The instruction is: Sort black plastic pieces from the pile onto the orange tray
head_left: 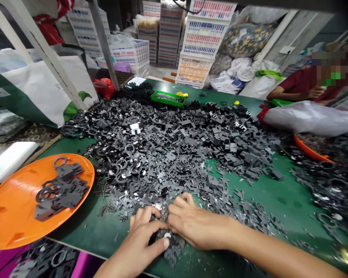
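Both my hands meet at the near edge of a big heap of small black and grey plastic parts [174, 143] on a green table [266, 197]. My left hand [143, 231] has its fingers curled and its thumb pressed on a small black part [169, 243] with a white spot. My right hand [191, 222] lies next to it, fingers bent and pinched into the same cluster of parts. What exactly each hand holds is partly hidden by the fingers.
An orange tray [14, 208] with several black rings and plates sits at the left. A purple bin [46, 260] of parts is below it. A green tray [168, 98] stands at the back. Another person [304, 85] sits at the far right behind a plastic bag [310, 117].
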### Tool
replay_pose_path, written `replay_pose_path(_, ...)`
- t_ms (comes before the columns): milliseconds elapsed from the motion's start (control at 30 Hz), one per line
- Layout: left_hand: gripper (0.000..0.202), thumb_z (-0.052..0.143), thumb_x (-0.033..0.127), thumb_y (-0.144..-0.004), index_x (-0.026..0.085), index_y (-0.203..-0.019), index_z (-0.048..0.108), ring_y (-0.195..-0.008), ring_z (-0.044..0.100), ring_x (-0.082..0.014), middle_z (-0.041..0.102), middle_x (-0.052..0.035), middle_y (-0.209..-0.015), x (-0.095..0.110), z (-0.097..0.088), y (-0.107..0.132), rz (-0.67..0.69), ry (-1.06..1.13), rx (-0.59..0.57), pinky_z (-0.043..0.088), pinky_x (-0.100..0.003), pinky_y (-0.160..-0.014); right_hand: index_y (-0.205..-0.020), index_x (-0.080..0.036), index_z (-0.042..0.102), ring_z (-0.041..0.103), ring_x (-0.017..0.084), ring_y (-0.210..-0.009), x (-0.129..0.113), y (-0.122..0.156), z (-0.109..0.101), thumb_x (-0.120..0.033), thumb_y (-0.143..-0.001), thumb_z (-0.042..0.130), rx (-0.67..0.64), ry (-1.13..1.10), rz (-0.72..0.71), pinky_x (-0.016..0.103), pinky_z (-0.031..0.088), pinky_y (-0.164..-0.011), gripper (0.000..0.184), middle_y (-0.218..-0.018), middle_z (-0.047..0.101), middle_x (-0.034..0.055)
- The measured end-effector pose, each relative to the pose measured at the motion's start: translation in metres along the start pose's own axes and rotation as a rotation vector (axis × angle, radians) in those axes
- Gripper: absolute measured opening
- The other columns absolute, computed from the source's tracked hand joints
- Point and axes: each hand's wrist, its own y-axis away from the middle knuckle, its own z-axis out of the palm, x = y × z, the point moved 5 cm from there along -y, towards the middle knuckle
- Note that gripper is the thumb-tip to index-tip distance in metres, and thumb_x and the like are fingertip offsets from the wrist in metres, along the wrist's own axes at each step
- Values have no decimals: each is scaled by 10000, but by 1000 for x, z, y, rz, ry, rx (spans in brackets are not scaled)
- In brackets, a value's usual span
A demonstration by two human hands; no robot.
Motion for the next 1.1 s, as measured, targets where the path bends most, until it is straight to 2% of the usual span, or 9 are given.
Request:
replay_pose_path(267, 235, 550, 478, -841, 351, -1012, 648, -1079, 413, -264, 486, -21, -1116, 0, 0, 1, -3, -10, 3, 336, -443, -919, -912, -157, 529, 362, 205, -823, -2, 7, 11, -124, -955, 311, 91, 184, -86, 401, 263, -798, 224, -876, 506, 55)
replay_pose_path(400, 249, 541, 485, -842, 342, -1015, 648, -1063, 424, -261, 484, -23, -1114, -1, 0, 0, -4, -34, 11, 350, -446, -905, -895, -167, 524, 375, 196, -820, 3, 6, 14, -176, -967, 325, 101, 111, -56, 367, 272, -765, 211, -857, 512, 44)
replay_pose_path(567, 235, 538, 468, -845, 347, -1018, 639, -1036, 448, -258, 503, -18, -1098, -3, 6, 3, 32, -85, 65, 377, -432, -871, -889, -187, 526, 434, 182, -841, 4, 8, 10, -252, -959, 403, 120, -84, 89, 343, 283, -781, 155, -866, 546, 30)
replay_pose_path(700, 199, 570, 417, -824, 295, -970, 630, -986, 469, -255, 528, -30, -1053, -3, 15, 11, 61, -164, 322, 384, -412, -839, -1006, -216, 524, 488, 184, -911, 20, 19, 2, -303, -947, 456, 316, -189, 269, 351, 288, -829, 125, -960, 573, 32)
replay_pose_path(767, 197, 570, 407, -821, 268, -953, 617, -968, 472, -255, 539, -40, -1031, -1, 21, 15, 71, -190, 456, 374, -420, -840, -963, -214, 535, 510, 199, -905, 47, 32, -3, -323, -939, 464, 512, -144, 494, 373, 288, -835, 133, -937, 589, 38)
replay_pose_path(833, 205, 561, 419, -826, 255, -942, 605, -957, 477, -256, 551, -41, -1012, 0, 25, 17, 72, -200, 517, 370, -425, -838, -991, -204, 538, 521, 243, -916, 75, 48, -8, -356, -906, 502, 710, -65, 727, 412, 296, -831, 177, -951, 597, 70)
replay_pose_path(867, 212, 554, 428, -831, 251, -938, 600, -954, 480, -255, 557, -39, -1005, 0, 26, 18, 67, -201, 530, 370, -425, -837, -1039, -201, 534, 523, 269, -928, 86, 53, -8, -371, -881, 532, 766, -44, 786, 435, 301, -830, 232, -975, 599, 89)
replay_pose_path(967, 260, 546, 464, -836, 247, -975, 581, -971, 488, -255, 566, -36, -1017, -4, 25, 18, 67, -196, 528, 379, -421, -839, -1049, -216, 548, 541, 280, -922, 97, 53, -8, -331, -847, 558, 780, -75, 756, 461, 320, -843, 232, -958, 613, 77)
replay_pose_path(1100, 414, 604, 495, -793, 250, -1120, 534, -1008, 493, -268, 547, -56, -1106, -11, 23, 18, 125, -229, 448, 391, -426, -842, -1018, -215, 509, 556, 214, -920, 57, 50, -1, -267, -857, 498, 838, -235, 667, 359, 415, -825, 170, -953, 590, 54)
